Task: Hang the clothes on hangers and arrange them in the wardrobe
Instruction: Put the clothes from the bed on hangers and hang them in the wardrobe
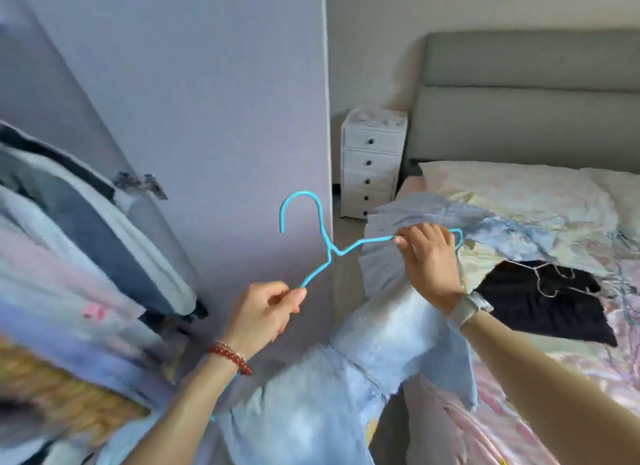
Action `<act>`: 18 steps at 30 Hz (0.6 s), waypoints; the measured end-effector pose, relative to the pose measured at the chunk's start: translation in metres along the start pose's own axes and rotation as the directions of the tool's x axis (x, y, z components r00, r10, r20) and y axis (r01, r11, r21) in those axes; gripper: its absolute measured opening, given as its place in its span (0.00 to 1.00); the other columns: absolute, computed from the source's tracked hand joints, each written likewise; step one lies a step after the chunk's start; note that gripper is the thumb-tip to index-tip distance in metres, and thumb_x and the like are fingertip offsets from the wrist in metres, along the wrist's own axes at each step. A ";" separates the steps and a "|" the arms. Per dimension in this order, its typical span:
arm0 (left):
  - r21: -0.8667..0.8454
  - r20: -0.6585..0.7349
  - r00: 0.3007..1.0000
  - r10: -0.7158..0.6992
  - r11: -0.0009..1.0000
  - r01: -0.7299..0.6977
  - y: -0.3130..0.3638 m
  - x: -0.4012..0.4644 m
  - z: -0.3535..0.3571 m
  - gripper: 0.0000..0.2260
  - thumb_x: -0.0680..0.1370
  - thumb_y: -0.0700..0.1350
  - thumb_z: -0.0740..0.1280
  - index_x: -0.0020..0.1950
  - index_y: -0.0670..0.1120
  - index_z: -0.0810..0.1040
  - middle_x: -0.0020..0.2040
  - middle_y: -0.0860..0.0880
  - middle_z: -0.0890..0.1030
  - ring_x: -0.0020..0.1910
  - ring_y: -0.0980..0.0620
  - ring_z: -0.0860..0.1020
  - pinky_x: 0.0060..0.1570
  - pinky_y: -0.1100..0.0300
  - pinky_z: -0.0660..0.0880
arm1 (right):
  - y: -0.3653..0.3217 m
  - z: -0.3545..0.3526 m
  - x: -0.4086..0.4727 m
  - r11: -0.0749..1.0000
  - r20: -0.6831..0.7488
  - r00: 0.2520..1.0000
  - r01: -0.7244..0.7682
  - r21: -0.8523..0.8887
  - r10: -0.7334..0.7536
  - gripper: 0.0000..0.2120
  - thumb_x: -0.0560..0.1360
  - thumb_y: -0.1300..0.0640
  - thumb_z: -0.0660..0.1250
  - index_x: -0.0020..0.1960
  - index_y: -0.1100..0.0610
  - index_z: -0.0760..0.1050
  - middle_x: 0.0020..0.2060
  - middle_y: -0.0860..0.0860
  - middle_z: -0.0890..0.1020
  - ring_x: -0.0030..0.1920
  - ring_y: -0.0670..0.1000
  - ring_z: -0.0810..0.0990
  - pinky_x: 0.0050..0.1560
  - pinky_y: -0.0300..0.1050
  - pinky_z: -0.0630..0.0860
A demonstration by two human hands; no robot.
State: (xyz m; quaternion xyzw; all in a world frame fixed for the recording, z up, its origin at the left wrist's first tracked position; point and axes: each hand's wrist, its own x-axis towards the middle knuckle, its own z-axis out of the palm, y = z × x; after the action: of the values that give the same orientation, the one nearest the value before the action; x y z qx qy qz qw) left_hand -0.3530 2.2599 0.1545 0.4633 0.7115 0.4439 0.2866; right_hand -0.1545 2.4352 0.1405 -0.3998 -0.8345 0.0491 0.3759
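Pinched between thumb and fingertips of the left hand (pixel 266 308), the lower left arm of the thin blue wire hanger (pixel 323 237) is steadied with its hook up, probably so the other shoulder can be worked into the garment. Further right, the right hand (pixel 427 256) grips the hanger's far shoulder together with the soft, pale blue shirt (pixel 374 353), which droops limply beside the bed (pixel 519 194); 1 dark garment (pixel 543 305) lies there, well apart.

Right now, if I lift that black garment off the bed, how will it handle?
The black garment lies flat and creased, so it is probably floppy and light. A thin wire hanger rests on it and may slide off or snag.
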 end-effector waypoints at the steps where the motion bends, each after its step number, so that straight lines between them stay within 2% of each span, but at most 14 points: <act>1: 0.032 -0.038 0.999 -0.005 0.999 0.007 -0.010 -0.009 -0.012 0.16 0.76 0.44 0.66 0.28 0.44 0.72 0.18 0.53 0.67 0.17 0.57 0.62 0.21 0.65 0.62 | -0.012 0.013 -0.004 1.000 0.040 0.999 0.009 0.013 -0.009 0.19 0.76 0.49 0.54 0.43 0.60 0.79 0.36 0.57 0.80 0.39 0.60 0.78 0.46 0.52 0.67; 3: 0.156 -0.122 0.993 0.001 0.988 0.018 -0.030 -0.031 -0.035 0.17 0.74 0.48 0.68 0.27 0.44 0.73 0.18 0.53 0.68 0.19 0.58 0.64 0.24 0.65 0.62 | -0.033 0.041 -0.019 0.998 0.170 0.985 0.023 0.049 -0.032 0.20 0.76 0.49 0.54 0.43 0.61 0.79 0.37 0.58 0.80 0.41 0.61 0.78 0.46 0.53 0.69; 5: 0.250 -0.213 0.977 -0.010 0.966 0.065 -0.052 -0.055 -0.056 0.20 0.71 0.54 0.67 0.28 0.39 0.74 0.21 0.50 0.68 0.24 0.58 0.64 0.29 0.59 0.63 | -0.057 0.068 -0.038 0.994 0.286 0.956 0.043 0.100 -0.070 0.15 0.76 0.52 0.58 0.44 0.62 0.78 0.37 0.58 0.80 0.42 0.62 0.78 0.46 0.56 0.70; 8: 0.308 -0.366 0.930 -0.033 0.939 0.154 -0.077 -0.088 -0.091 0.20 0.70 0.53 0.69 0.26 0.41 0.72 0.24 0.44 0.69 0.27 0.54 0.65 0.31 0.52 0.67 | -0.095 0.101 -0.059 0.974 0.398 0.900 0.103 0.203 -0.178 0.10 0.77 0.57 0.61 0.45 0.62 0.78 0.39 0.57 0.81 0.43 0.61 0.79 0.46 0.54 0.70; 10: 0.311 -0.491 0.868 -0.075 0.916 0.255 -0.090 -0.109 -0.117 0.18 0.72 0.51 0.70 0.26 0.45 0.73 0.24 0.46 0.73 0.27 0.50 0.71 0.31 0.53 0.70 | -0.127 0.122 -0.064 0.945 0.455 0.842 0.175 0.277 -0.290 0.10 0.78 0.57 0.60 0.46 0.62 0.77 0.39 0.57 0.80 0.44 0.61 0.78 0.46 0.53 0.70; 12: 0.354 -0.620 0.781 -0.078 0.860 0.367 -0.100 -0.132 -0.139 0.12 0.72 0.51 0.71 0.30 0.49 0.77 0.28 0.48 0.78 0.31 0.47 0.76 0.32 0.58 0.67 | -0.161 0.135 -0.062 0.900 0.510 0.763 0.213 0.382 -0.397 0.09 0.78 0.57 0.60 0.47 0.62 0.76 0.40 0.55 0.80 0.44 0.59 0.77 0.47 0.51 0.69; 14: 0.364 -0.736 0.676 -0.048 0.813 0.454 -0.110 -0.153 -0.155 0.06 0.72 0.46 0.71 0.36 0.47 0.80 0.34 0.46 0.81 0.36 0.46 0.77 0.36 0.61 0.65 | -0.195 0.146 -0.058 0.840 0.542 0.672 0.236 0.489 -0.505 0.09 0.77 0.56 0.61 0.45 0.61 0.75 0.38 0.54 0.78 0.41 0.58 0.77 0.45 0.50 0.71; 16: 0.302 -0.814 0.577 -0.070 0.797 0.522 -0.116 -0.170 -0.172 0.04 0.73 0.42 0.70 0.41 0.42 0.80 0.39 0.43 0.81 0.41 0.44 0.77 0.44 0.58 0.70 | -0.229 0.153 -0.053 0.768 0.535 0.575 0.301 0.566 -0.619 0.09 0.77 0.55 0.62 0.45 0.60 0.75 0.38 0.54 0.79 0.40 0.56 0.77 0.42 0.48 0.73; 18: 0.306 -0.855 0.517 -0.045 0.762 0.570 -0.122 -0.184 -0.192 0.04 0.73 0.40 0.69 0.43 0.40 0.80 0.41 0.41 0.81 0.41 0.42 0.78 0.48 0.52 0.72 | -0.263 0.159 -0.044 0.646 0.433 0.491 0.452 0.614 -0.756 0.08 0.75 0.56 0.65 0.39 0.59 0.76 0.33 0.53 0.80 0.34 0.56 0.79 0.33 0.44 0.74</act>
State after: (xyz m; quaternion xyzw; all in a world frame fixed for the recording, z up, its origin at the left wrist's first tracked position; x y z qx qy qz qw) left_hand -0.4846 1.9999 0.1294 0.1288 0.9298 0.3156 -0.1386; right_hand -0.4085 2.2610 0.1022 0.0653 -0.9640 0.2257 0.1245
